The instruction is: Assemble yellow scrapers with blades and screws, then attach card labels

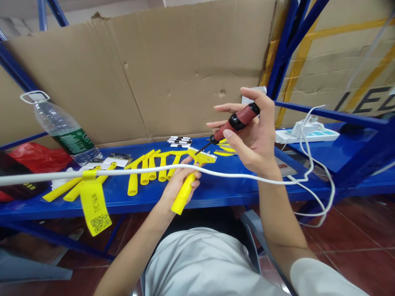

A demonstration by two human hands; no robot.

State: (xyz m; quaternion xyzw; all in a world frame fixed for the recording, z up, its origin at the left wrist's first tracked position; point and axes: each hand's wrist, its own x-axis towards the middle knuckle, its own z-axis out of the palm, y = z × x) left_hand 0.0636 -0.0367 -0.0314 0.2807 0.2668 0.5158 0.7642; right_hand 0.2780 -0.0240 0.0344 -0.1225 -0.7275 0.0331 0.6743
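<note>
My left hand (182, 181) is closed round the yellow handle of a scraper (184, 193), whose head with a metal plate points up and away from me. In my right hand (257, 135) is a red and black screwdriver (236, 121), gripped between the thumb and fingers. Its shaft slants down to the left, and the tip meets the plate on the scraper head. Left of my left hand, several yellow scraper handles (151, 164) lie in a row on the blue shelf. Flat yellow pieces (225, 148) lie behind the scraper, partly hidden by my right hand.
A white cable (234, 175) with a yellow tag (94, 205) crosses in front of the work. A water bottle (66, 129) and a red plastic bag (40, 156) are at left. Black-and-white pieces (179, 142) lie at the back, near a cardboard sheet (185, 70). A power strip (308, 135) is at right.
</note>
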